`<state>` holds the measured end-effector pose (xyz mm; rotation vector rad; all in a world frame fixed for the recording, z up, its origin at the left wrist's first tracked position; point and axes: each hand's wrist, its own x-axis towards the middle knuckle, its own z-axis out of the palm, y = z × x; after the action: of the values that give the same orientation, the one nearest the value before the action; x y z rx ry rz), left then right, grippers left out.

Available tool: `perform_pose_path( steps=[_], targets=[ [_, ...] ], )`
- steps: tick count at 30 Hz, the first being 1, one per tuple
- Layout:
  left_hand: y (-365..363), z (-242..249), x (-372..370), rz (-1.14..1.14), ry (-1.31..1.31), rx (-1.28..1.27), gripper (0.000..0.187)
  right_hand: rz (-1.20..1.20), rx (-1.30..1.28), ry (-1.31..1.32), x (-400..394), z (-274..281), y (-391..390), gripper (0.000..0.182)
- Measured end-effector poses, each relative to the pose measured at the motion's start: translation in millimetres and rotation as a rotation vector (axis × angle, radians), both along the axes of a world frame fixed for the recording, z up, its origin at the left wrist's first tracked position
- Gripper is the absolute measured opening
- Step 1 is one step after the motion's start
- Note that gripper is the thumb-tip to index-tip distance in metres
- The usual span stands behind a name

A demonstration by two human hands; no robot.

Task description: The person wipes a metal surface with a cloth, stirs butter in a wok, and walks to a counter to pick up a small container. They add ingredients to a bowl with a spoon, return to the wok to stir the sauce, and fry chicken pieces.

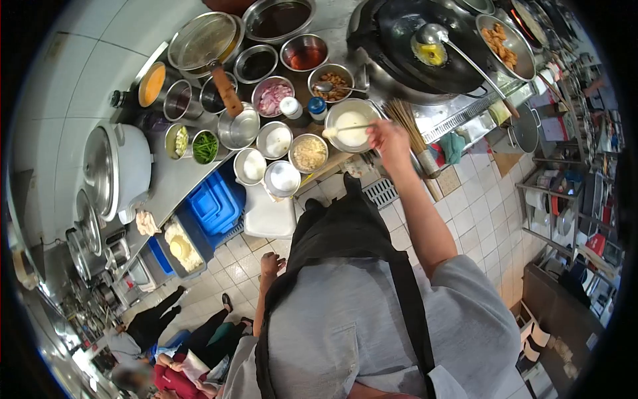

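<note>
My right hand [390,141] pinches the thin handle of a spoon [359,128], held over a metal bowl [367,110] with a white substance inside. Something pale sits on the spoon's far end, at the bowl's left rim. Down by my side hangs my left hand [272,265], holding nothing I can see, its fingers loosely apart. Left of the white bowl stand a blue-capped shaker [317,106] and a white-capped shaker [290,107]. Below them are bowls of chopped garlic [309,153] and white seasonings [282,178].
A black wok [399,40] holds a ladle [434,34] and yellow liquid. Fried pieces [500,46] fill a bowl at right. A bamboo brush [409,126] lies by the stove edge. Blue bins [216,203] stand lower left; other people [176,376] are behind.
</note>
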<state>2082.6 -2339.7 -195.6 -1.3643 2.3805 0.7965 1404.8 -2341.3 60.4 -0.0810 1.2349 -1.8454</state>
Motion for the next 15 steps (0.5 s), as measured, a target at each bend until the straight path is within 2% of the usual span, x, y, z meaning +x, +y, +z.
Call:
perform_pose_path(
  steps=[2, 6, 8, 10, 11, 14, 15],
  targets=[
    [0.2, -2.1, 0.6, -0.001, 0.086, -0.036, 0.028, -0.096, -0.036, -0.003, -44.6, 17.4, 2.5, 0.025],
    [-8.7, 19.8, -27.5, -0.08, 0.026, 0.048, 0.023, -0.286, -0.173, 0.19, -158.3, 40.8, 12.8, 0.024],
    [-2.6, 52.4, -55.3, -0.079, 0.048, 0.047, 0.021, -0.51, 0.265, 0.7, -182.4, 59.3, 18.2, 0.022],
    [6.0, 80.6, -98.4, 0.908, 0.283, 0.455, 0.02, -0.533, 0.489, 1.061, -193.0, 72.2, 29.1, 0.022],
    [10.4, 83.2, -109.5, 1.415, 0.397, 0.651, 0.022, -0.522, 0.417, 0.947, -186.5, 78.0, 30.4, 0.022],
    [24.0, 66.5, -103.9, 1.262, 0.372, 0.64, 0.026, -0.356, 0.33, 0.825, -130.4, 90.1, 27.0, 0.021],
    [33.9, 16.9, -63.4, 1.195, 0.859, 0.95, 0.024, -0.25, 0.313, 0.816, -105.3, 86.2, 24.7, 0.024]
  ],
)
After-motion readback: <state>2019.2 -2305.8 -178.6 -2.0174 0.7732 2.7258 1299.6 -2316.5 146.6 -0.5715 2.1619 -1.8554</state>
